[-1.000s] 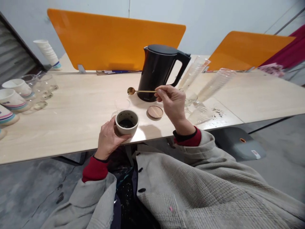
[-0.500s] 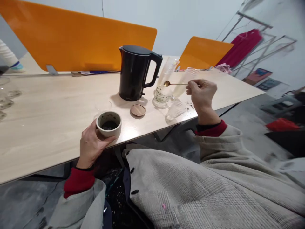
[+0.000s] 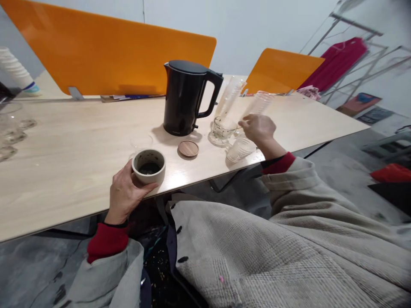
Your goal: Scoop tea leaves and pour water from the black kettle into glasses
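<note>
My left hand [image 3: 126, 191] is wrapped around a pale ceramic cup [image 3: 154, 177] near the table's front edge; dark contents show inside it. My right hand [image 3: 259, 127] pinches the thin handle of a spoon [image 3: 238, 128] at a clear glass cup [image 3: 221, 133]. The spoon's bowl is hard to make out there. Dark flecks cling to the glass cup's wall. Just in front of it, a clear ribbed cup [image 3: 239, 150] lies on its side. Between the two cups is a round wooden coaster [image 3: 188, 148].
A black electric kettle [image 3: 183, 100] stands behind the coaster. Stacks of clear plastic cups [image 3: 231, 94] lean beside it. Orange dividers [image 3: 112, 51] line the back of the table [image 3: 80, 171]. At the far left are more glassware [image 3: 11, 132] and stacked paper cups [image 3: 16, 70].
My right hand has moved left and down, bringing the spoon from above the glass cup down to it. My left hand keeps its hold on the ceramic cup.
</note>
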The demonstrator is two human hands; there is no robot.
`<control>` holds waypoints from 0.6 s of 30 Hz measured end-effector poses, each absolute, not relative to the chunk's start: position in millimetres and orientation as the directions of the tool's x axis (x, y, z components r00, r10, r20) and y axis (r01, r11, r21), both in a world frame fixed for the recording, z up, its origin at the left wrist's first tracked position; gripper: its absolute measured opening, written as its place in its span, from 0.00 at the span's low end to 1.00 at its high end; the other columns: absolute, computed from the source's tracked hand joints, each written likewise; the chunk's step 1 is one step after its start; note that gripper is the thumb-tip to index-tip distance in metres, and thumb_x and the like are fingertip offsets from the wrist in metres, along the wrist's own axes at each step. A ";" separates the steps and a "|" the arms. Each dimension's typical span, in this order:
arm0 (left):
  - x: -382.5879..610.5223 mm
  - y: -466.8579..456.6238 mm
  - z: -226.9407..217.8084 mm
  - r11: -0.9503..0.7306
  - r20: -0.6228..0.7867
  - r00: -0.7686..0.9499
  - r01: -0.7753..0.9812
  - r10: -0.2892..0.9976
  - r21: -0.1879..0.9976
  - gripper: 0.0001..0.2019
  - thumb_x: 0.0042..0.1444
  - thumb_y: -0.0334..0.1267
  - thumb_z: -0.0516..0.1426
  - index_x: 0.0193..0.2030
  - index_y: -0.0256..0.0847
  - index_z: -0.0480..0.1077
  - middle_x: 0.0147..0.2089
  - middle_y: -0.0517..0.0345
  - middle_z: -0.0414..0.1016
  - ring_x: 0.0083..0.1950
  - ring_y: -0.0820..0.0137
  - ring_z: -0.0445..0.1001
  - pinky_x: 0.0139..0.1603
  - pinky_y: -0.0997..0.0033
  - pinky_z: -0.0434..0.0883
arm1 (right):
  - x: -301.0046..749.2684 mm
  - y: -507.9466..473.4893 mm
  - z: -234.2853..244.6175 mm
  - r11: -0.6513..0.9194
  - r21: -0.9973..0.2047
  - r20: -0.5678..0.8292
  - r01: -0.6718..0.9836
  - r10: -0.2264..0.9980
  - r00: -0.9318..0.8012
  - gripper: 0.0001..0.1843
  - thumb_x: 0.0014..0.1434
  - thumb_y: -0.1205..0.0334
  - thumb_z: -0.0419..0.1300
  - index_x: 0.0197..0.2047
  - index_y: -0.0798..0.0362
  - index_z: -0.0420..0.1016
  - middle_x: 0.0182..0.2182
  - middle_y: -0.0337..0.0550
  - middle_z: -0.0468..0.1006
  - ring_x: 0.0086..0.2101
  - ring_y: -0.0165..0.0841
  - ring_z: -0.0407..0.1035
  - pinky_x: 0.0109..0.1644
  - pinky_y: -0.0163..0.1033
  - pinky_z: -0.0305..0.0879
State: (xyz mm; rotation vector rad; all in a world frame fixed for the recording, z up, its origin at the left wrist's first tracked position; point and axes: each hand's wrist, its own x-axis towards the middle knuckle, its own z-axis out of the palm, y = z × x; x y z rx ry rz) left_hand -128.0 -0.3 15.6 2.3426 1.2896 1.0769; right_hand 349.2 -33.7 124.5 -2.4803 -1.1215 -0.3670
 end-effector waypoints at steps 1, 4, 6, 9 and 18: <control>-127.8 -0.7 15.5 -0.575 0.486 0.330 0.618 0.809 0.537 0.46 0.53 0.64 0.72 0.73 0.44 0.67 0.66 0.42 0.83 0.65 0.44 0.83 0.66 0.46 0.80 | 345.3 -40.0 125.6 -0.561 -0.237 0.456 0.793 0.656 0.601 0.17 0.67 0.53 0.64 0.53 0.51 0.86 0.47 0.58 0.88 0.51 0.52 0.78 0.55 0.58 0.75; -127.3 -1.4 15.3 -0.570 0.489 0.321 0.619 0.811 0.541 0.44 0.52 0.64 0.72 0.71 0.44 0.69 0.65 0.43 0.84 0.64 0.45 0.84 0.66 0.46 0.80 | 316.6 -58.6 128.5 -0.353 -0.216 0.616 0.910 0.674 0.407 0.23 0.72 0.47 0.59 0.62 0.50 0.82 0.53 0.59 0.86 0.54 0.55 0.77 0.58 0.62 0.75; -127.1 -1.8 15.7 -0.566 0.484 0.319 0.618 0.815 0.545 0.44 0.52 0.62 0.73 0.71 0.44 0.69 0.64 0.43 0.85 0.64 0.45 0.84 0.67 0.46 0.80 | 285.2 -65.6 125.6 -0.210 -0.211 0.632 0.955 0.716 0.297 0.26 0.74 0.45 0.57 0.66 0.50 0.80 0.56 0.58 0.85 0.55 0.54 0.78 0.59 0.62 0.75; -127.1 -2.8 17.0 -0.564 0.480 0.320 0.620 0.817 0.546 0.45 0.52 0.62 0.73 0.71 0.43 0.68 0.64 0.43 0.85 0.64 0.45 0.84 0.67 0.46 0.80 | 238.3 -60.1 108.5 -0.039 -0.202 0.538 0.979 0.831 0.144 0.28 0.76 0.43 0.56 0.68 0.50 0.79 0.58 0.57 0.85 0.56 0.54 0.78 0.62 0.62 0.75; -126.4 -5.0 17.0 -0.547 0.471 0.307 0.631 0.827 0.549 0.47 0.49 0.62 0.75 0.71 0.45 0.68 0.64 0.43 0.85 0.64 0.46 0.84 0.66 0.48 0.80 | 196.3 -8.0 43.7 0.026 -0.120 0.128 0.993 0.992 -0.010 0.40 0.71 0.40 0.64 0.77 0.57 0.68 0.73 0.65 0.70 0.64 0.61 0.71 0.67 0.63 0.72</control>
